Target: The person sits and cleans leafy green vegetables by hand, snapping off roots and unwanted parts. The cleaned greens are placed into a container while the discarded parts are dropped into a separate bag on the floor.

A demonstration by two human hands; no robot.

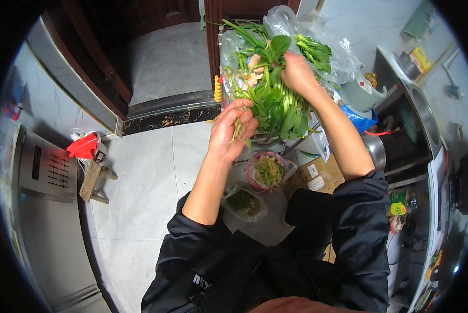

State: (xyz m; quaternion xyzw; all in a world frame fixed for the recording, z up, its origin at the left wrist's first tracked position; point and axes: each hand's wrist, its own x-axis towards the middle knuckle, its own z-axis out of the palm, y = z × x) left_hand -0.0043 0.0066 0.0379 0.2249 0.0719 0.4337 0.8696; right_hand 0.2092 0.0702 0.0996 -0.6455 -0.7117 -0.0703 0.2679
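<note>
Bunches of leafy green vegetables [283, 111] lie heaped with other greens and clear plastic bags [328, 35] at the top centre. My right hand [298, 74] is over the heap with its fingers closed around a leafy green stem [279, 45]. Lower and to the left, my left hand [234, 129] holds several thin, pale plant scraps [238, 131] in curled fingers. Below the heap, a pink-rimmed bin lined with a plastic bag [249, 178] holds yellowish-green trimmings [270, 171]. A clear bag with dark greens [242, 202] sits on the floor beside it.
Cardboard boxes [320, 176] stand right of the bin. A small wooden stool [90, 182] and a pot with a red cloth-like thing [83, 146] are at the left, near a metal-fronted appliance [48, 219]. A raised door threshold [171, 117] crosses behind. A shelf unit runs along the right.
</note>
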